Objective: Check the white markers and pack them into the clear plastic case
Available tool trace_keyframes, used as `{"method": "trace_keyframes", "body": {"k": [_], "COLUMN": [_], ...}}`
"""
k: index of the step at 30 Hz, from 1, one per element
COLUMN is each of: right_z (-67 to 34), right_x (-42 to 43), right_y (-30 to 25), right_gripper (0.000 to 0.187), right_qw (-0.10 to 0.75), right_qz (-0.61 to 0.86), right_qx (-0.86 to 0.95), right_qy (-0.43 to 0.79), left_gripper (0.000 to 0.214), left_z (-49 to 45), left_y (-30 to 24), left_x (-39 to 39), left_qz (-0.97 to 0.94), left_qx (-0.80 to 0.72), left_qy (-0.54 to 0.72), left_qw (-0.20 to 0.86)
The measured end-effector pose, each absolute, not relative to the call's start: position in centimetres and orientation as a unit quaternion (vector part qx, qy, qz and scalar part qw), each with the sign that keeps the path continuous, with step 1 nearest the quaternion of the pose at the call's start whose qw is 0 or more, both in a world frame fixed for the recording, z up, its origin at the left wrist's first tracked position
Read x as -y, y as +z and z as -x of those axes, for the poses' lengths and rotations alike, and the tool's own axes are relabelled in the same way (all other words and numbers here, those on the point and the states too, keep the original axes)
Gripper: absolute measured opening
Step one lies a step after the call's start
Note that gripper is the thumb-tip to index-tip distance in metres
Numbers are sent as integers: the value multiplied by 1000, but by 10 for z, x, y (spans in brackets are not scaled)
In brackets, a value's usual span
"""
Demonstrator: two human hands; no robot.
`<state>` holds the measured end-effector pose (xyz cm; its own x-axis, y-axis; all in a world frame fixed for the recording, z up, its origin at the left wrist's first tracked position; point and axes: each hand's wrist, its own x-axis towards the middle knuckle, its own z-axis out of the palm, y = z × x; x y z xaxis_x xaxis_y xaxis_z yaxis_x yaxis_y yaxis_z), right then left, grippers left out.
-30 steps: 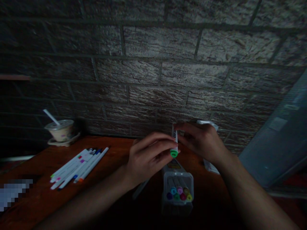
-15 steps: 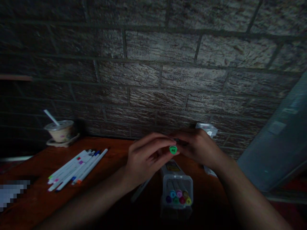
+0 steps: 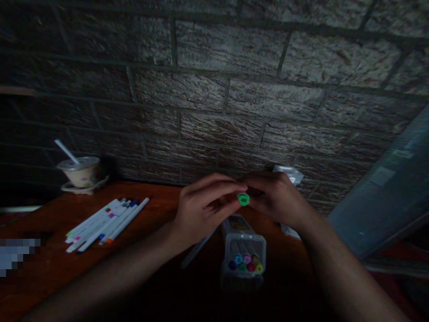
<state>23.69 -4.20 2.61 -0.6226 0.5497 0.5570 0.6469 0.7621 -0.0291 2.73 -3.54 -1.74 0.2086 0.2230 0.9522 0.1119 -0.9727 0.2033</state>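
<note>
A marker with a green end (image 3: 243, 199) numbered 46 points toward me, its barrel mostly hidden behind fingers. My left hand (image 3: 197, 212) pinches it near that end, between thumb and fingers. From the other side, my right hand (image 3: 279, 199) is closed at the marker just behind the green end; its fingertips are partly hidden. Below the hands lies a clear plastic case (image 3: 263, 250), open end toward me. Several markers (image 3: 247, 258) with coloured ends fill it, among them blue, pink, purple, green, red and yellow.
Several white markers (image 3: 103, 223) lie in a pile at left on the orange-brown table (image 3: 157, 203). A single pale marker (image 3: 197, 250) lies left of the case. A drink cup (image 3: 80, 172) with a straw stands by the brick wall. Clear plastic (image 3: 288, 173) sits behind my right hand.
The whole view has tilted slightly downward, so the table things sit higher. Both hands stay together at the green-ended marker, with the fingers shifting only slightly.
</note>
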Motion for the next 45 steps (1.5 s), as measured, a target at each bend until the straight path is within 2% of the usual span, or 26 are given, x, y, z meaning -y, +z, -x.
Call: {"method": "trace_keyframes", "body": {"k": [14, 27, 45], "right_z": [-238, -243, -261], "right_x": [40, 41, 30], "right_y": [27, 28, 30], "right_gripper": [9, 18, 17], "right_qw": [255, 358, 350], "right_qz": [359, 295, 350], "right_qx": [893, 877, 858], "right_qy": [-98, -127, -139], "left_gripper": [23, 24, 19], "left_z": [-28, -27, -28], "left_y": [-16, -23, -15], "left_x": [37, 48, 40], "left_qz": [-785, -779, -760], "left_qx": [-126, -92, -102], "left_qy": [607, 617, 642], "left_qw": [7, -65, -15]}}
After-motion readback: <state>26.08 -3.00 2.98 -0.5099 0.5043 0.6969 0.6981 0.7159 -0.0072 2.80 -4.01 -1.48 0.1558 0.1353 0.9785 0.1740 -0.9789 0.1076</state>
